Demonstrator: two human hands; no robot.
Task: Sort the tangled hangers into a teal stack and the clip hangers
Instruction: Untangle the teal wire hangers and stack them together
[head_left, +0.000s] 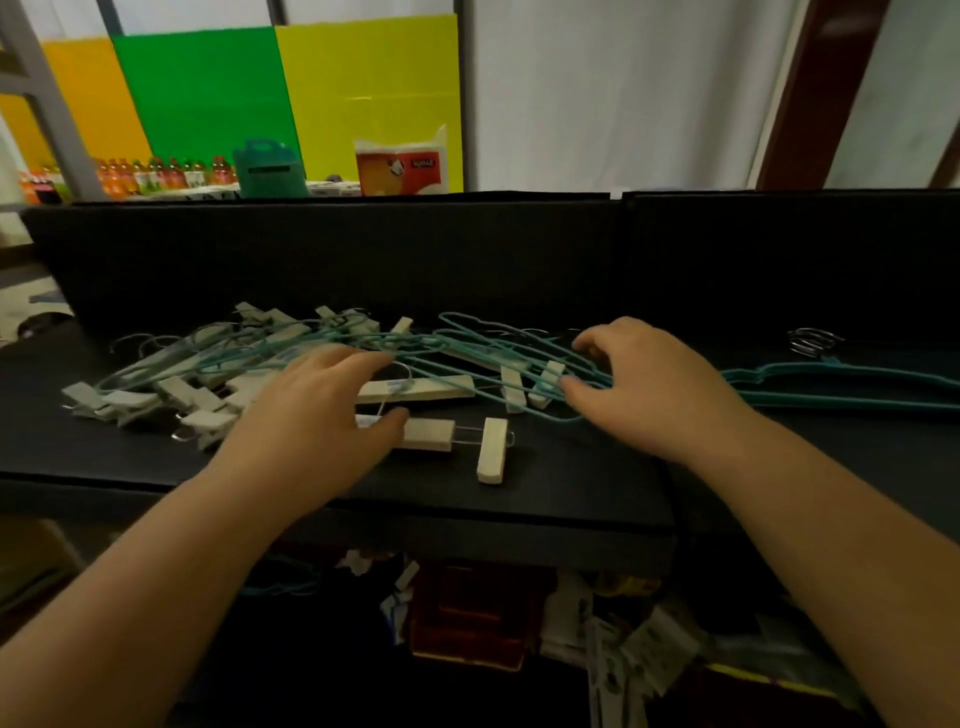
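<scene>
Head-worn camera looks forward and down, close over the black table (519, 483).

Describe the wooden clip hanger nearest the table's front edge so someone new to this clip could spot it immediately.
Start at the black table and find the tangled pile of teal and clip hangers across its middle. In front of that pile, close to the table's near edge, lies one wooden clip hanger, its bar partly under the left hand. Unlike its neighbours it lies clear of the teal wires, with one pale clip sticking out at its right end.

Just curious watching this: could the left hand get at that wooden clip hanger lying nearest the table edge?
Probably yes. The left hand already hovers over the nearest clip hanger, thumb at its wooden bar; it lies apart from the tangled pile, nothing over it.
</scene>
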